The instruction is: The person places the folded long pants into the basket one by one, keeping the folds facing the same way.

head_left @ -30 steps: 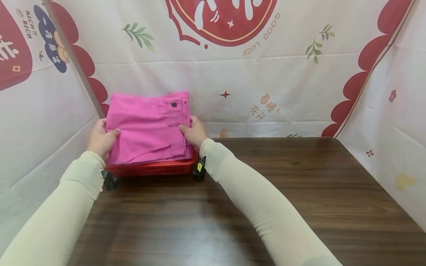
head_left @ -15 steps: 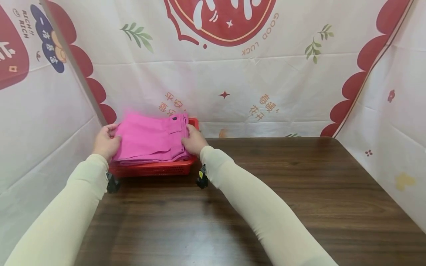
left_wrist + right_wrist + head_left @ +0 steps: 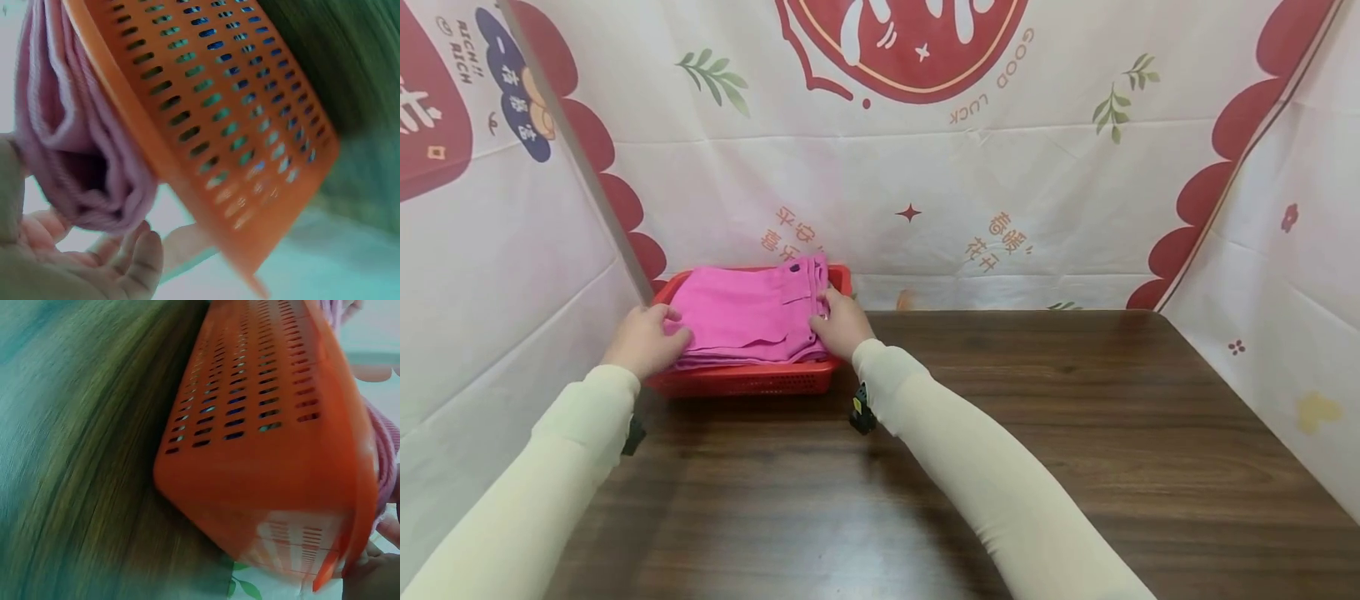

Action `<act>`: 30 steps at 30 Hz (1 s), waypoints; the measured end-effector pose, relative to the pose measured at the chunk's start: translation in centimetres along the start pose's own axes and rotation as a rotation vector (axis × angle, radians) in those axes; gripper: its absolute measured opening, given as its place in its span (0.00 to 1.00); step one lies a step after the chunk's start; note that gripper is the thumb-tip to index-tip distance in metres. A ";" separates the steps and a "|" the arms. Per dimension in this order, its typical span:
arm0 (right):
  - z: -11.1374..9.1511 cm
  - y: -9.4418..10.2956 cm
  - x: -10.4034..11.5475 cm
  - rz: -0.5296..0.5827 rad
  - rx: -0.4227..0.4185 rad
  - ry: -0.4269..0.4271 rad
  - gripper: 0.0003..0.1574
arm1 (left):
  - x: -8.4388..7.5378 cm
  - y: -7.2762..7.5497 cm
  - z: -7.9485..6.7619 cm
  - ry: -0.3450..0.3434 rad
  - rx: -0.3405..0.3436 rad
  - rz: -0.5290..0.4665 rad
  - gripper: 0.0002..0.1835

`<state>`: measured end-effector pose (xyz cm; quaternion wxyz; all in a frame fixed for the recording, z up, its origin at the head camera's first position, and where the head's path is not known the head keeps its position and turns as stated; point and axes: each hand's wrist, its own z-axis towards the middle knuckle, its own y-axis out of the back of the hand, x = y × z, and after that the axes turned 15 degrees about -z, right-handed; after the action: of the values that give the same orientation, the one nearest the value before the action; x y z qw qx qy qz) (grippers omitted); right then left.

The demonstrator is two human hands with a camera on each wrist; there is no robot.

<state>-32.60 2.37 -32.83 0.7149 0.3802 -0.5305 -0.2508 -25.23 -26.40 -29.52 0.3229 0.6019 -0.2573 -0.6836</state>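
Folded pink trousers (image 3: pixel 737 308), with a dark button near the right end, lie in a red plastic basket (image 3: pixel 745 382). My left hand (image 3: pixel 646 337) is at their left end, thumb and fingers spread apart. In the left wrist view the left fingers (image 3: pixel 134 262) stand loosely bent beside the rounded fold (image 3: pixel 94 187). At the waist end, my right hand (image 3: pixel 842 323) pinches the trousers' edge between thumb and fingers. The right wrist view shows only part of this hand, beside the basket's rim (image 3: pixel 359 456).
The basket stands at the back left of a brown wooden table (image 3: pixel 1000 433). Printed white cloth (image 3: pixel 910 175) hangs behind the table and along both sides. Slots pierce the basket's walls. A small black device (image 3: pixel 862 408) is strapped at the right wrist.
The trousers have come down from above the basket and now lie flat inside it. My left hand has loosened from their left end; the right stays at the other end.
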 end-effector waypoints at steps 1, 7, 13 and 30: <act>0.0 0.0 0.0 -0.003 -0.004 -0.001 0.27 | -0.2 -0.1 -0.4 -0.030 -0.019 0.020 0.24; 0.1 -0.6 -0.2 -0.042 -0.010 -0.013 0.19 | -0.1 -0.9 -2.5 -0.195 -0.080 0.095 0.09; 0.2 -0.7 -0.2 -0.112 -0.028 0.041 0.10 | 0.2 -1.4 -2.3 -0.202 -0.095 0.142 0.08; -0.2 -0.5 0.8 -0.579 0.030 0.250 0.12 | 0.9 -1.7 0.9 0.047 0.119 0.218 0.10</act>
<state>-32.12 1.47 -32.81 0.6677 0.5537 -0.3120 -0.3876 -26.40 -25.98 -31.21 0.3650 0.6042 -0.3537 -0.6137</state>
